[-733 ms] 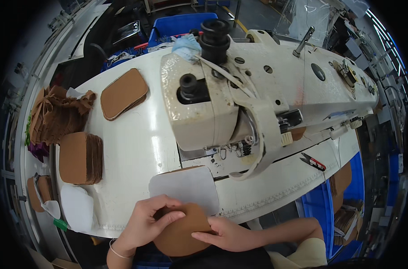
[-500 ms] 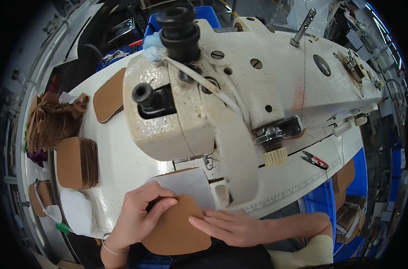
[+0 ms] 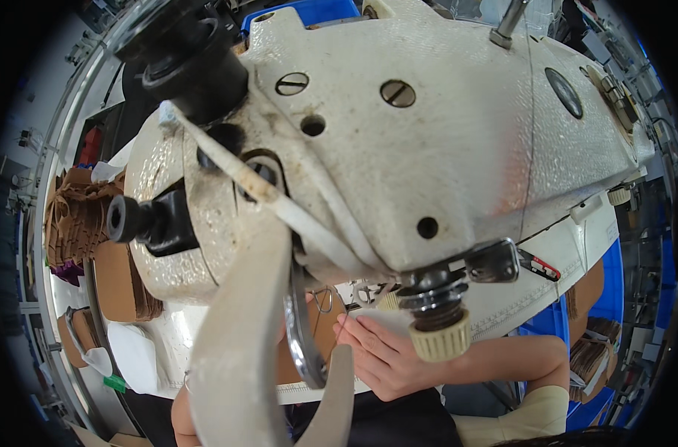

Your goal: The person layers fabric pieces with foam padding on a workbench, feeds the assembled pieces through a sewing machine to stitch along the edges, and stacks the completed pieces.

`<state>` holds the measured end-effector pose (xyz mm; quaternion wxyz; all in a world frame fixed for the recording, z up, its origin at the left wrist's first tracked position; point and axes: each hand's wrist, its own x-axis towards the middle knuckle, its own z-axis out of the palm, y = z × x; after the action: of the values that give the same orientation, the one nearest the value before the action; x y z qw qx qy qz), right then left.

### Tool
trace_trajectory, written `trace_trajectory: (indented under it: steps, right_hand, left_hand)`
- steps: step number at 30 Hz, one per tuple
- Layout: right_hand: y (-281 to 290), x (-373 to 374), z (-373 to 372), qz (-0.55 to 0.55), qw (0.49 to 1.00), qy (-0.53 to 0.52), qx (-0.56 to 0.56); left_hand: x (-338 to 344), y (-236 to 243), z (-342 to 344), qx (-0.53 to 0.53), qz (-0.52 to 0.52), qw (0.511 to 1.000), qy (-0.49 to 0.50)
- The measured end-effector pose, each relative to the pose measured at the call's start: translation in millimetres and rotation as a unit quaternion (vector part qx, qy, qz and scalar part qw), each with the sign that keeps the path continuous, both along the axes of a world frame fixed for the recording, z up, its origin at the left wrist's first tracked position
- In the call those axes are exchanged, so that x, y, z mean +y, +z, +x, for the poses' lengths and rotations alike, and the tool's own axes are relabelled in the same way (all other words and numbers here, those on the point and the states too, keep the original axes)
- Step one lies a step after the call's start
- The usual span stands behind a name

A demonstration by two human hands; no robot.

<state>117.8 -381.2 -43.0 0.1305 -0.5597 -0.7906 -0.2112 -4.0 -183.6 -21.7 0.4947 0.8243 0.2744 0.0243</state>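
Your right hand's (image 3: 380,354) fingers lie extended at the brown piece's (image 3: 325,324) edge, probably guiding it over the worktop (image 3: 495,320); any pinch is hidden, as is your left hand's (image 3: 282,329) grip; since earlier, the piece has gone under the sewing machine (image 3: 369,164), which looms nearer

One head-worn fisheye view, facing down; white sewing machine (image 3: 398,164) very near, right hand (image 3: 382,359) farther.

Couldn't see most of L hand (image 3: 283,328) or brown piece (image 3: 328,324) b/c of sewing-mach. head (image 3: 369,149) & curved lever (image 3: 238,350). Couldn't tell L grip. Couldn't get tops of metal post (image 3: 509,26) & blue bin (image 3: 320,11), cut @ upper edge.
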Motion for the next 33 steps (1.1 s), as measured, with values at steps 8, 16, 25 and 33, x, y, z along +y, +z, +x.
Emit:
trace_trajectory:
  steps: [8,16,25,33]
  right_hand:
    - [-5,-1,-4,-0.006,0.999,-0.003,0.042]
    - [-8,-2,-7,-0.001,0.998,-0.012,0.054]
    - [-9,0,-5,-0.009,0.999,-0.009,0.052]
    - [7,0,3,-0.075,0.993,0.007,0.088]
  left_hand:
    - [1,-9,1,0.001,0.168,0.986,-0.021]
    - [-1,-14,-1,-0.018,0.117,0.993,0.0]
    - [-4,-20,-5,-0.021,0.155,0.988,0.009]
    - [-25,0,-6,-0.075,0.363,0.894,-0.251]
